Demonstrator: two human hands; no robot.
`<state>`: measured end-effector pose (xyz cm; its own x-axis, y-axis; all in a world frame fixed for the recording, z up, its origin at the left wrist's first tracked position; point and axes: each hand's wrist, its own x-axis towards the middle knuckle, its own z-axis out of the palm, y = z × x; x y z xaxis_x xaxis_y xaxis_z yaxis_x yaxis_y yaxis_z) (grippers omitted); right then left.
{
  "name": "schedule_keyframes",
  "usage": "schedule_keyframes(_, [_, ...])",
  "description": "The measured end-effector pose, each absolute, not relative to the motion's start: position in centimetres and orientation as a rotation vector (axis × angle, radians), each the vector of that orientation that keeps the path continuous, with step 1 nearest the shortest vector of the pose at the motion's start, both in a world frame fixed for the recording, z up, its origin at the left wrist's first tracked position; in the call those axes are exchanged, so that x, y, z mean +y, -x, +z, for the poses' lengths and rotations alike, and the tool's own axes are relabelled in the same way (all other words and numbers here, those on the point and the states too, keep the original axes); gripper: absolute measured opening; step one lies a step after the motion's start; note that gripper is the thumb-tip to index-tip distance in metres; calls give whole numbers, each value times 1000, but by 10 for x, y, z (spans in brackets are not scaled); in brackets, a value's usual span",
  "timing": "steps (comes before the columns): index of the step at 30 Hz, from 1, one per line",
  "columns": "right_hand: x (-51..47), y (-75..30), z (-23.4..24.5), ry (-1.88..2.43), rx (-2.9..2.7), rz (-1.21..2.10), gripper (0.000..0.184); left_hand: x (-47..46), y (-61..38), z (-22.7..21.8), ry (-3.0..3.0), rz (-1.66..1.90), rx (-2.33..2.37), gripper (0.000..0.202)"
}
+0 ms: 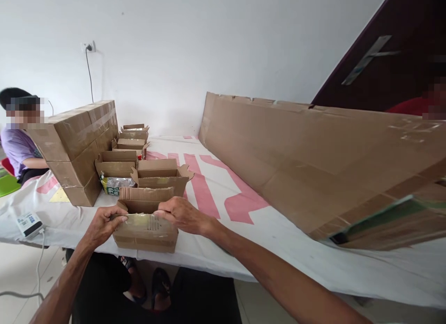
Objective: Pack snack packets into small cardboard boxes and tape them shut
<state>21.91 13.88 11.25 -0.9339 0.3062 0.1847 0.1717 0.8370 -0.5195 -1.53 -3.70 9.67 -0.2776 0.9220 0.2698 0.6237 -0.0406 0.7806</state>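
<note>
A small open cardboard box [146, 238] stands near the table's front edge, with its back flap upright. My left hand [104, 224] pinches the box's near rim at the left corner, thumb on top. My right hand [183, 214] grips the same rim toward the right, fingers closed on the cardboard edge. Just behind it is another open cardboard box [160, 182] with spread flaps. To that box's left lies a clear plastic package with a green and yellow label [116, 185], in front of a further open box [116, 168].
Stacked sealed cartons [75, 147] form a wall on the left. A large cardboard sheet [296, 152] leans along the right. A white power strip [29, 224] sits at the left table edge. A person in a purple shirt [17, 149] is beyond the cartons. White-and-pink cloth [240, 208] covers the table.
</note>
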Motion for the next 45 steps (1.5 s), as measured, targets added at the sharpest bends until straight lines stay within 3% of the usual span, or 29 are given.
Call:
schedule_keyframes(11, [146,-231,73,383,-2304,1137,50,-27,10,116,-1887,1073,1904,26])
schedule_keyframes(16, [138,-232,79,352,-2333,973,47,-14,-2,119,-2267,850,1874,25])
schedule_keyframes(21, [122,-220,89,306,-2542,477,18,-5,-8,123,-2296,744,1842,27])
schedule_keyframes(26, [105,-214,92,282,-2725,296,24,-22,-9,134,-2132,717,1873,19])
schedule_keyframes(30, [90,-240,91,109,-2704,387,26,-55,-12,142,-1981,680,1891,13])
schedule_keyframes(36, [93,-268,95,109,-2719,814,37,-76,12,127,-1941,784,1983,27])
schedule_keyframes(38, [96,-264,99,199,-2721,857,31,-69,25,112,-1943,786,2096,42])
schedule_keyframes(41, [102,-253,107,373,-2743,823,13,-58,33,86,-1861,711,2080,78])
schedule_keyframes(45, [114,-232,113,450,-2972,580,18,-62,7,58,-1743,698,2211,89])
